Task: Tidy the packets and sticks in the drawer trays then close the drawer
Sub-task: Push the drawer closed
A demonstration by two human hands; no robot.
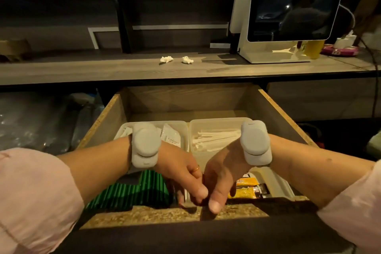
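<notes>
Hands: left hand (183, 175) and right hand (221, 177) meet at the front middle of the drawer, thumbs touching each other, fingers curled down into it; whether either holds anything I cannot tell, since the fingertips are hidden behind the thumbs and knuckles.
Left hand contact: thumb lies near the chipboard front edge; curled fingers reach down by the green sticks.
Right hand contact: thumb tip rests on the front edge; fingers hang over the near right tray.
Wrists: each carries a grey wrist device (146, 145), and these cover part of the rear trays.
Drawer (276, 109): pulled wide open under the counter; its front panel is cut off in shadow at the bottom of the view.
Counter (103, 68): grey wood, running above the drawer.
Touchscreen terminal (292, 6): stands on the counter at right, screen dark, top cut off.
Green sticks (132, 189): a ridged row at near left, partly hidden by the left arm.
Rear right tray (218, 121): holds white paper-wrapped sticks (216, 138) lying crosswise.
Rear left tray (179, 123): holds white packets (173, 137), print too small to read.
Yellow and brown packets (247, 189): in the near right tray, mostly covered by the right hand.
Crumpled tissues (167, 59): two, apart, on the counter.
</notes>
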